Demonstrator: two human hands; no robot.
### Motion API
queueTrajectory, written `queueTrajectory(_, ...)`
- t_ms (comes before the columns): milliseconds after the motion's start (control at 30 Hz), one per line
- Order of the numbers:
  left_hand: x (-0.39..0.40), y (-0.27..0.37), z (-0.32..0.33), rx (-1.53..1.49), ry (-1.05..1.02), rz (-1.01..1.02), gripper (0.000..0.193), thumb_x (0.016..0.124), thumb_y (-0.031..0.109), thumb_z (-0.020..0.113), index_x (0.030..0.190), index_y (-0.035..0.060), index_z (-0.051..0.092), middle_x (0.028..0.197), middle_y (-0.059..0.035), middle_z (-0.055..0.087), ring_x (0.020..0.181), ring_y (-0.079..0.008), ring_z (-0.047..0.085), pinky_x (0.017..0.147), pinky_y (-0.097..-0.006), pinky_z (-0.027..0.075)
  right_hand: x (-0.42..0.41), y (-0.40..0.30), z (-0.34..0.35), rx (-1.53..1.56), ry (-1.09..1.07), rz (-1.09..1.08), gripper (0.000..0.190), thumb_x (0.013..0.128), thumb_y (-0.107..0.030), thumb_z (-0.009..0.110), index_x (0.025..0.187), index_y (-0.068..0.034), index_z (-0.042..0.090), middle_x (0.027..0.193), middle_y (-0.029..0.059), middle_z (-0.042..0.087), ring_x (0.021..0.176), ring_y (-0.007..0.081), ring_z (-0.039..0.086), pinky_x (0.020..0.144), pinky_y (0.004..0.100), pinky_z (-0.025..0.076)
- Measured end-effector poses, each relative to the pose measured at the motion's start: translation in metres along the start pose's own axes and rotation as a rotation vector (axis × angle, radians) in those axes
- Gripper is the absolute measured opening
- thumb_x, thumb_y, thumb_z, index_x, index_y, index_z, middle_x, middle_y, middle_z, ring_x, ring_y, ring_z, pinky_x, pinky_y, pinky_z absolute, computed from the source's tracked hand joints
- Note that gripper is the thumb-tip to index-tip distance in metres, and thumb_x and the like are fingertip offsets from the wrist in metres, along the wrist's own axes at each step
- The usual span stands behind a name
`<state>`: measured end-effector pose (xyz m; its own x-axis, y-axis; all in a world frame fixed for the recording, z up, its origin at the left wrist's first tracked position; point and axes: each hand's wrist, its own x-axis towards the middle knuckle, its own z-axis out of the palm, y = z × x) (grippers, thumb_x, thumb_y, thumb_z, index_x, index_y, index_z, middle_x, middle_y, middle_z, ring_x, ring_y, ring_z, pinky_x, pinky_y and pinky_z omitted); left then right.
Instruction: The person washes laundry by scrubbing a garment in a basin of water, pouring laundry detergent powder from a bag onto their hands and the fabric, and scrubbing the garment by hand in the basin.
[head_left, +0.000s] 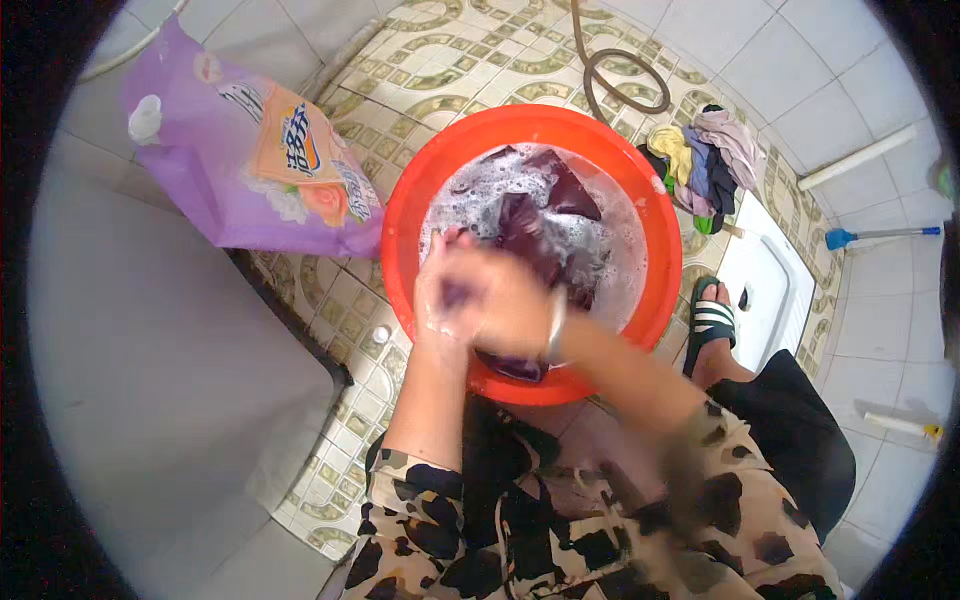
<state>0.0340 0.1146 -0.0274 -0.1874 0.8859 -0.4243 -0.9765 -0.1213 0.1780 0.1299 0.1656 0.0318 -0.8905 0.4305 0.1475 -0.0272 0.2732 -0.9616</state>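
An orange-red plastic basin (656, 247) holds cloudy, foamy water and a soaked dark maroon garment (521, 225). My left hand (446, 289) is over the basin's left side, palm turned up, with a bit of dark purple cloth showing between the hands. My right hand (517, 300), blurred by motion and with a silvery bracelet at the wrist, presses against it, closed over the same cloth. Part of the garment lies in the suds beyond the hands, and another part shows near the basin's near rim, below the wrists.
A purple detergent pouch (247, 157) stands at the basin's left, beside a large grey panel (187, 337). Rumpled clothes (701, 161) lie right of the basin, near a white squat toilet (780, 277). A brown hose (626, 86) coils beyond. A blue brush (844, 238) is by the right wall.
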Motion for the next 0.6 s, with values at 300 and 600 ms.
queueTrajectory(300, -0.016, -0.029, 0.018, 0.207, 0.396, 0.178, 0.036, 0.088, 0.039, 0.041, 0.094, 0.0071, 0.056, 0.091, -0.0114, 0.059, 0.082, -0.0219, 0.058, 0.071, -0.0355, 0.047, 0.027, 0.026, 0.007, -0.761, 0.214, 0.204, 0.027, 0.073, -0.027, 0.051, 0.06, -0.005, 0.059, 0.06, 0.0211, 0.056, 0.057, 0.0352, 0.057, 0.053, 0.0438, 0.045)
queueTrajectory(600, -0.04, -0.029, 0.047, 0.403, 0.082, 0.083, 0.017, 0.081, 0.012, 0.051, 0.094, 0.004, 0.058, 0.087, -0.0074, 0.06, 0.08, -0.0156, 0.057, 0.074, -0.0268, 0.044, 0.023, 0.044, -0.074, -1.279, 0.05, 0.254, 0.017, 0.075, -0.017, 0.047, 0.07, -0.006, 0.059, 0.071, 0.0156, 0.058, 0.07, 0.0316, 0.059, 0.061, 0.0422, 0.046)
